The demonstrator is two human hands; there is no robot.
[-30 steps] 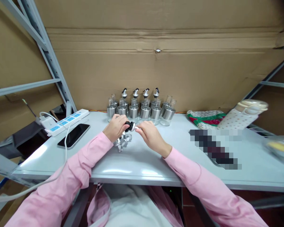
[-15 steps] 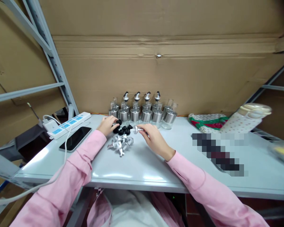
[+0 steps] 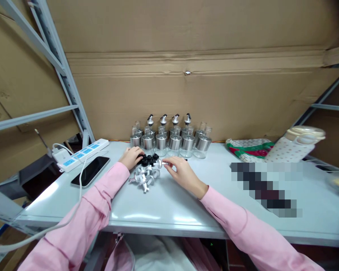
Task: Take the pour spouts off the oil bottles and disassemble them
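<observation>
My right hand (image 3: 183, 171) pinches a silver pourer spout (image 3: 159, 163) by its thin end, just right of the black pieces. My left hand (image 3: 131, 158) is closed with its fingertips on a black stopper (image 3: 140, 157) at the left edge of a cluster of black stoppers (image 3: 149, 159). The fingers partly cover that piece. Directly in front of the cluster lies a heap of silver pourer spouts (image 3: 144, 177). Behind it stand two rows of glass bottles with steel sleeves (image 3: 161, 142); several in the back row carry silver pourers with black flip caps (image 3: 164, 119).
A black-screened phone (image 3: 92, 171) and a white power strip (image 3: 84, 153) with a cable lie at left. On the right are a dotted white jug (image 3: 289, 146), a red-and-green patterned cloth (image 3: 250, 147) and a pixelated dark patch. A cardboard wall (image 3: 200, 98) closes off the back.
My left hand has lowered the black stopper toward the cluster. The silver spout in my right hand has shifted slightly and stays pinched. The whole view has tilted up a little.
</observation>
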